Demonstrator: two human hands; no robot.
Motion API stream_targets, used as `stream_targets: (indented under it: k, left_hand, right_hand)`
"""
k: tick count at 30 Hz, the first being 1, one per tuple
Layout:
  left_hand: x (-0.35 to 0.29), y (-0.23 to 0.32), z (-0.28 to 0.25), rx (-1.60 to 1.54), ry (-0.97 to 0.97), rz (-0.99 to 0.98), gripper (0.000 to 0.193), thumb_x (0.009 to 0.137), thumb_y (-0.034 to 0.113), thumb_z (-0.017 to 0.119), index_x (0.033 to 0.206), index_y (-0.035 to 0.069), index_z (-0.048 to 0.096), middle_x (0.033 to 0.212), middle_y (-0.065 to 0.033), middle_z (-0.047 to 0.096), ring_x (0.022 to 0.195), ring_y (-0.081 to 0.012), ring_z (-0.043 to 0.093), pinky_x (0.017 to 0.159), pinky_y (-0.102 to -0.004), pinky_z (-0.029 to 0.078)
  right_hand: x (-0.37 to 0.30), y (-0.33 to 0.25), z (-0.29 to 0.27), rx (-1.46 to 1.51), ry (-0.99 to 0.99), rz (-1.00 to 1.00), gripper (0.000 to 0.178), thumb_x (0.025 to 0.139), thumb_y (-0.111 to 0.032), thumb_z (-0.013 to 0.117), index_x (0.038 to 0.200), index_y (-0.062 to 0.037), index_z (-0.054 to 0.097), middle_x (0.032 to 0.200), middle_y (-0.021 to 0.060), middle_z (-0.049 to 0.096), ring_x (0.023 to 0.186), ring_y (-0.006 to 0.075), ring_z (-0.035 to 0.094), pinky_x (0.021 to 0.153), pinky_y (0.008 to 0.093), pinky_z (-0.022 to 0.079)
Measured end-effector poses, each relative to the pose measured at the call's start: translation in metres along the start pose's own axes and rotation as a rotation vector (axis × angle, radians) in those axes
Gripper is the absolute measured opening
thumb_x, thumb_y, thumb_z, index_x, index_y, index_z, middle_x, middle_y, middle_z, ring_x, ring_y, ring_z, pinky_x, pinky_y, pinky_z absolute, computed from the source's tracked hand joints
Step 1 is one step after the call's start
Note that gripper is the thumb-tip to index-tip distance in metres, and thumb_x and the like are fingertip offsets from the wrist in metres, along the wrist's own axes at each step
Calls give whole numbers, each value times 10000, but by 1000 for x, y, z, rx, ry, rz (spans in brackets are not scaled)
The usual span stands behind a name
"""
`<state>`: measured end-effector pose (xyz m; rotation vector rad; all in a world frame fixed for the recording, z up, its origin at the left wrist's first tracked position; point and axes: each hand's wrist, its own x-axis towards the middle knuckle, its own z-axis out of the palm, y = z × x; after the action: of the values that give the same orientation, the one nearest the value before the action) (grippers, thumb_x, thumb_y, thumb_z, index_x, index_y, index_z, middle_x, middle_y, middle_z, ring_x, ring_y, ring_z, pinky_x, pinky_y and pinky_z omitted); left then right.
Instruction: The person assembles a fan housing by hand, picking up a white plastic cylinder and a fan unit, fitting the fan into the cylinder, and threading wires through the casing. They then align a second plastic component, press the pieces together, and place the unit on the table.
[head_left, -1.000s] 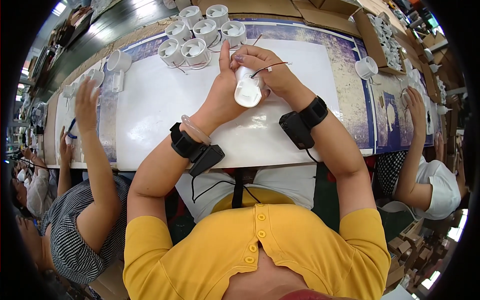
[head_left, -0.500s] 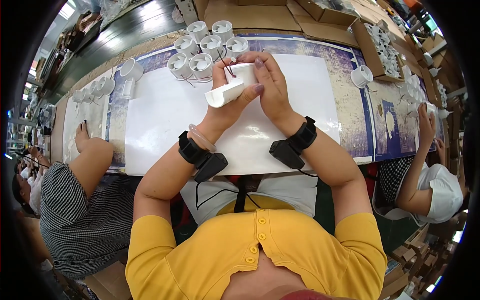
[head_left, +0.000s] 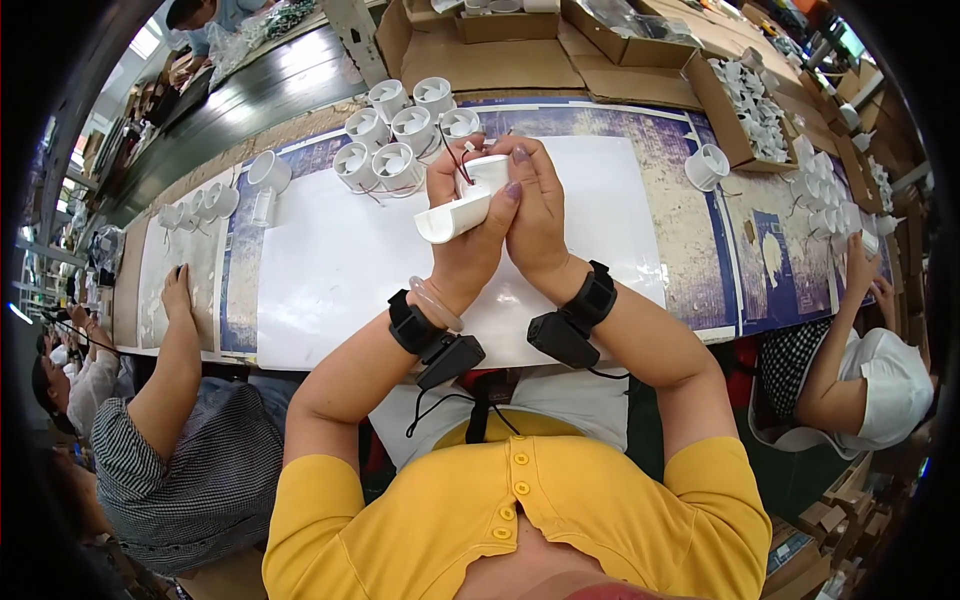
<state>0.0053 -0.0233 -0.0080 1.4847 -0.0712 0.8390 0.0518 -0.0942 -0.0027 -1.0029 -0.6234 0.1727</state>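
Cradling a white plastic piece (head_left: 452, 219) between my two palms, I see in the head view that it is raised above the white sheet (head_left: 330, 290) on the table, probably so that both hands can reach around it. My left hand (head_left: 464, 240) is closed around it from the left, the thumb laid up along it, which seems to steady it, while its trough-shaped end sticks out to the left, tilted down. My right hand (head_left: 538, 212) is wrapped against the right side, fingers bent and thumb near my left one, apparently bracing the rounded body from across. Thin red and dark wires (head_left: 464, 168) rise from the piece between my hands, perhaps left outside the grip so they are not pinched; what my hidden fingertips do behind it, I cannot tell. Just beyond my left hand, a cluster of white fan housings (head_left: 395, 161) stands close together, blades facing up, seemingly grouped within reach and off my working spot. A lone housing (head_left: 707, 167) sits well to the right, near a cardboard box (head_left: 713, 118) heaped with small white parts (head_left: 752, 112). To the left, a white cup (head_left: 269, 172) lies tipped just beside a smaller white piece (head_left: 263, 208).
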Motion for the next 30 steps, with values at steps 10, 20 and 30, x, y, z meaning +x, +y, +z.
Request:
stream_targets:
  k: [10, 20, 30]
  left_hand:
    - [6, -8, -1, -183, 50, -80, 454, 836, 112, 637, 1198, 15, 379, 1233, -116, 467, 1130, -179, 460, 993, -322, 377]
    - [6, -10, 0, -290, 72, -122, 401, 845, 124, 615, 1168, 24, 399, 1209, -110, 481, 1110, -172, 465, 986, -326, 377]
    - [14, 2, -16, -565, 43, -181, 342, 827, 75, 574, 1136, 25, 438, 1209, -113, 482, 1117, -180, 462, 999, -327, 350]
  right_hand:
    - [12, 6, 0, 56, 19, -93, 218, 1003, -202, 359, 1025, -39, 501, 959, 81, 593, 888, 130, 537, 812, 270, 450]
    - [10, 10, 1, 16, 101, -6, 214, 1011, -225, 385, 1025, -47, 503, 1027, 63, 576, 937, 116, 523, 849, 246, 428]
    - [13, 6, -9, 94, -250, 63, 252, 1003, -227, 426, 1147, -42, 519, 1118, 50, 557, 1025, 112, 515, 903, 246, 409]
